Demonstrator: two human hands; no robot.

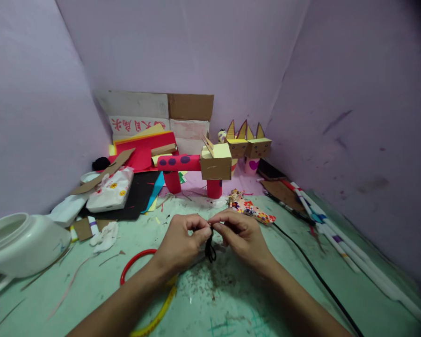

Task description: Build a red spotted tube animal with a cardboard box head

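Note:
My left hand [185, 238] and my right hand [242, 234] meet in the middle, just above the green table [105, 299]. Both are closed, fingertips pinching the top of a small looped bundle of black yarn [210, 250], which hangs between them. Behind my hands stands a cardboard animal [215, 167] with a box head and red, purple-spotted tube body and legs. Beside my left wrist lie a red loop [126, 269] and a yellow loop [161, 311], apparently scissors handles, partly covered by my forearm.
A flower-patterned tool [250, 208] with a black cord [315, 267] lies right. Two cat-faced cardboard figures [257, 149] stand behind. At left are a white pot [31, 248], a tissue pack [110, 192] and red paper [138, 152]. White rolled tubes [358, 257] lie along the right wall.

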